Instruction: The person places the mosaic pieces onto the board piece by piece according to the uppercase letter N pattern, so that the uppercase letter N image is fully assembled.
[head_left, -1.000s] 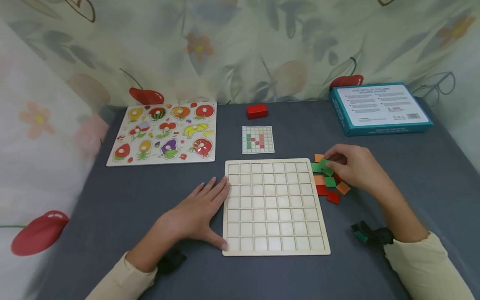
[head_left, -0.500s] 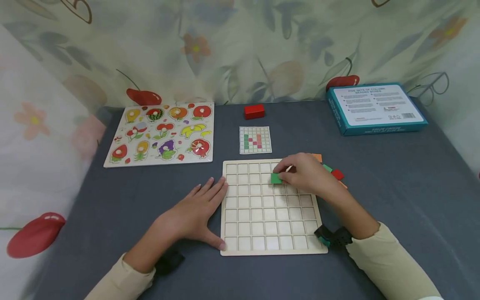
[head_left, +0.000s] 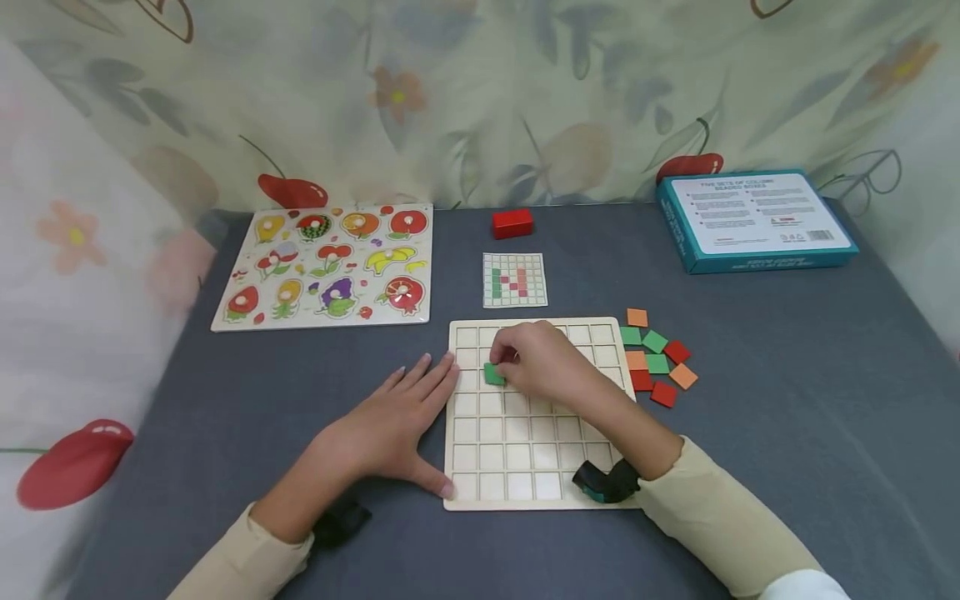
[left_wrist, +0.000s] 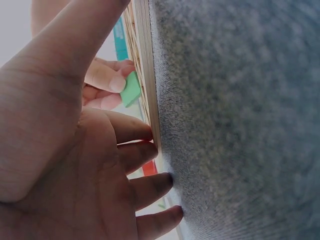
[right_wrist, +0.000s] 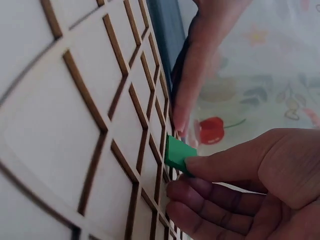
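A pale wooden grid board [head_left: 517,505] lies flat on the dark table. My right hand [head_left: 540,360] is over its upper left part and pinches a green square tile [head_left: 492,375] between thumb and fingers. The right wrist view shows the green tile [right_wrist: 179,152] tilted, one edge right at the grid. My left hand [head_left: 397,421] is spread along the board's left edge, with thumb and fingertips touching it. In the left wrist view the fingers [left_wrist: 150,190] are straight, and the green tile [left_wrist: 131,90] shows beyond them.
Loose green, orange and red tiles [head_left: 663,393] lie at the board's right edge. Behind the board are a small patterned grid card [head_left: 515,281] and a red block [head_left: 513,222]. A fruit puzzle board [head_left: 322,267] lies back left, a teal box [head_left: 757,221] back right.
My right hand has carried the green tile from the pile on the right, leftward across the board to its upper left. The left hand has stayed at the board's edge.
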